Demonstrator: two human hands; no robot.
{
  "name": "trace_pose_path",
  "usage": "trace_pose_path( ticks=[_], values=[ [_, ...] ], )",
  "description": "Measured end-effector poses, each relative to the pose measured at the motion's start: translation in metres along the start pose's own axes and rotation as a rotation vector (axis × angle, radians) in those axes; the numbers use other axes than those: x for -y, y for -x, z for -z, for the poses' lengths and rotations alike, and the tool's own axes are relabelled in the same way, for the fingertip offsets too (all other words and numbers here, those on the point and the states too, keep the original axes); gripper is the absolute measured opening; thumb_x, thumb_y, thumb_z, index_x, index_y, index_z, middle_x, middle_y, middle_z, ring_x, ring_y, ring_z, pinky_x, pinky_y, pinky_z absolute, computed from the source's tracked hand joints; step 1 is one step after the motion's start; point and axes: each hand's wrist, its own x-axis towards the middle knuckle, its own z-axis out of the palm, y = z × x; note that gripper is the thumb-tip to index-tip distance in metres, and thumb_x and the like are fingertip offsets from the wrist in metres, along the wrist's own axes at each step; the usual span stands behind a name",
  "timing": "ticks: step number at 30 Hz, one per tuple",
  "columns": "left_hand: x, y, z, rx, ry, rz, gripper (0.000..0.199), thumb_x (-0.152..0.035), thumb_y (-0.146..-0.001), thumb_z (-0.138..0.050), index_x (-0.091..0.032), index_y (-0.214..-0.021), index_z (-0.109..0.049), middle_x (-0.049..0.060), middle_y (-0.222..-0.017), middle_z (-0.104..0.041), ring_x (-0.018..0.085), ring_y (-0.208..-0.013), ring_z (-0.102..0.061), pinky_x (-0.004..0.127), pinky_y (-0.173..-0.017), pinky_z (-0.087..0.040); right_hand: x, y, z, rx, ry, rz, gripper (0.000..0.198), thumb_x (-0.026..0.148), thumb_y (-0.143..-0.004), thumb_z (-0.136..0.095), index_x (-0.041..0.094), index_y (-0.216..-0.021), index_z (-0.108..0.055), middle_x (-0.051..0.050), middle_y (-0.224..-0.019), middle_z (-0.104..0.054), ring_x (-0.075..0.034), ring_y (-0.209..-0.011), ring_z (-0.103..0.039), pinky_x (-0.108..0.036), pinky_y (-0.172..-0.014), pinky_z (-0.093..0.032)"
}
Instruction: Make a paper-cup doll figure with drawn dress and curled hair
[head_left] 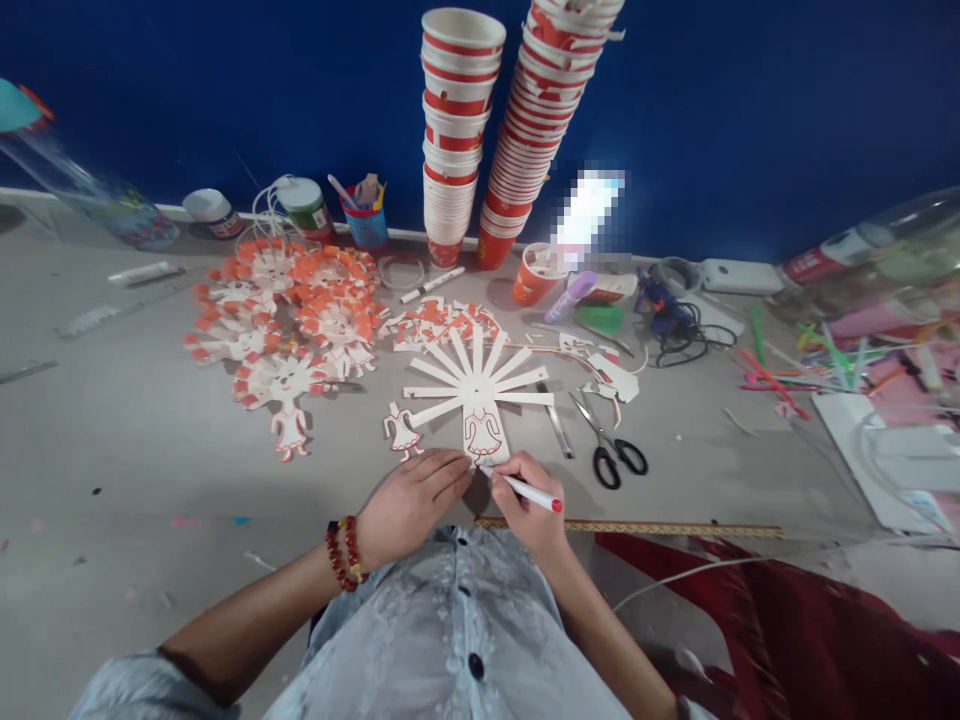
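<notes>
My right hand (525, 505) grips a white marker (538, 494) with a red end, its tip at the lower part of a white paper cut-out (475, 386). Narrow strips fan out from the top of this cut-out, and a dress figure is outlined in red on its lower part. My left hand (409, 503) lies flat, fingers stretched together, with the fingertips at the paper's lower edge. Just above that hand lies a small paper dress figure (403, 432) with red outlines. Scissors (609, 446) with black handles and a cutter knife (556, 425) lie to the right.
Several orange-and-white paper dolls (289, 375) are heaped at the left. Tall stacks of paper cups (452, 130) stand against the blue wall. Orange paper scraps (450, 325) lie behind the cut-out. A glue gun (667, 312) with its cord and a white board (862, 470) are at the right.
</notes>
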Motion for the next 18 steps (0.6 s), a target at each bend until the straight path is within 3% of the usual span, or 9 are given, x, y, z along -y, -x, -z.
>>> trace_pose_path(
  ticks=[18],
  values=[
    [0.0008, -0.0005, 0.0013, 0.012, 0.016, -0.007, 0.038, -0.011, -0.095, -0.044, -0.013, -0.131, -0.053, 0.012, -0.134, -0.057, 0.024, -0.129, -0.047, 0.043, -0.108, -0.044, 0.0010, 0.0007, 0.0010, -0.050, 0.007, -0.045, 0.013, 0.017, -0.082, -0.053, 0.021, -0.070, -0.054, 0.005, -0.055, -0.049, -0.011, -0.049, -0.044, -0.024, -0.051, -0.035]
  ],
)
